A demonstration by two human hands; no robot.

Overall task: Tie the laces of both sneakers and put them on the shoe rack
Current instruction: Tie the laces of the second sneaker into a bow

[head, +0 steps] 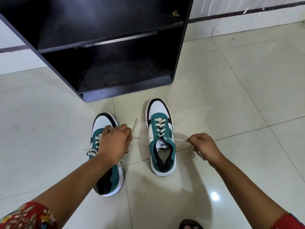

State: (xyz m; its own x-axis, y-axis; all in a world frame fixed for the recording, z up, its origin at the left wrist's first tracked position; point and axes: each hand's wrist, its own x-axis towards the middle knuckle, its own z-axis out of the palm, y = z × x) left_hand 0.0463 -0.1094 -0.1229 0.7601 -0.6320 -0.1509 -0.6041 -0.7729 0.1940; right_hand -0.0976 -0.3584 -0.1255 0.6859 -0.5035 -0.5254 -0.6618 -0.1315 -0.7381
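Two teal, white and black sneakers stand on the tiled floor, toes towards the rack. The right sneaker (pixel 160 138) has its lace ends drawn out sideways from the top eyelets. My left hand (pixel 115 141) pinches the left lace end (pixel 143 138), hovering over the left sneaker (pixel 105 179) and hiding its middle. My right hand (pixel 203 146) pinches the right lace end (pixel 176 140), right of the shoe. The left sneaker's lace (pixel 90 152) lies loose at its side. The black shoe rack (pixel 179 52) stands just beyond, its shelves bare.
Pale glossy tiles (pixel 239 100) spread all round, with open floor to the right. A white wall with a dark skirting strip (pixel 247 13) runs behind the rack. My sandalled foot (pixel 189 225) shows at the bottom edge.
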